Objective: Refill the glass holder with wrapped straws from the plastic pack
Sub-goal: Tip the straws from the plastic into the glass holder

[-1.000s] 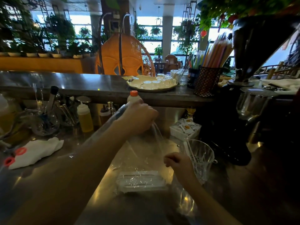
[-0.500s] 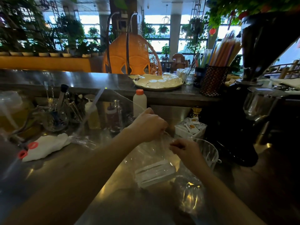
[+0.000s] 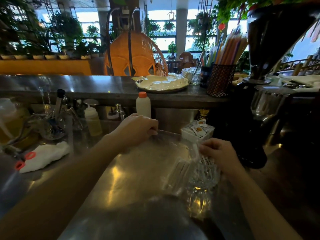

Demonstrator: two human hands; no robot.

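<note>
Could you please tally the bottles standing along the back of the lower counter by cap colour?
Orange cap: 1, the white bottle
White nozzle cap: 1, the yellowish squeeze bottle
Total: 2

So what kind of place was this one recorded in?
Most likely a café or drinks bar, seen from behind the counter: a steel worktop, a tray of small glasses on the raised ledge, a mesh holder of coloured straws, and a coffee grinder at right.

An orange wicker chair [image 3: 133,54] and potted plants [image 3: 69,40] stand before bright windows [image 3: 162,28].
</note>
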